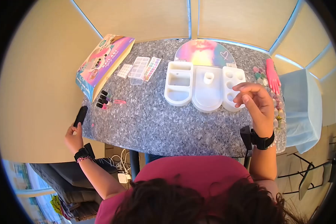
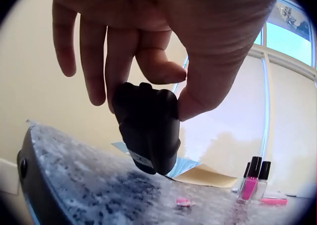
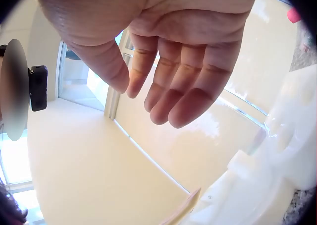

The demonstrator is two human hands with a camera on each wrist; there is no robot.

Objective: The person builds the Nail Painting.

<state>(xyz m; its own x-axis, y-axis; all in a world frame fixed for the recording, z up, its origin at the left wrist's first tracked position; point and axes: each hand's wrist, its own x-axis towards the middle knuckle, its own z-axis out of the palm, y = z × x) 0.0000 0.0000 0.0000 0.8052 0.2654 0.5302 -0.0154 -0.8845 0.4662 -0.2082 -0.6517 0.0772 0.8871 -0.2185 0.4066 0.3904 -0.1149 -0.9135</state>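
Observation:
A black elongated object [image 1: 80, 116] is at the left edge of the speckled table [image 1: 145, 127], its far end angled away from the person. The left hand [image 1: 74, 137] pinches its near end; in the left wrist view the thumb and a finger of the left hand [image 2: 148, 51] grip the black object [image 2: 148, 128] at its top. Raised over the right side of the white organizer [image 1: 207, 93], the right hand [image 1: 258, 108] holds nothing, its fingers loosely bent. The right wrist view shows the right hand [image 3: 163, 51] with bent, relaxed fingers and the organizer [image 3: 267, 175] below.
Small polish bottles [image 1: 102, 100] and a pink clip [image 1: 120, 101] lie near the left hand. Behind them are a colourful box [image 1: 104, 63] and a clear compartment case [image 1: 139, 68]. A pink hand model [image 1: 273, 76] and small jars [image 1: 278, 112] line the right edge.

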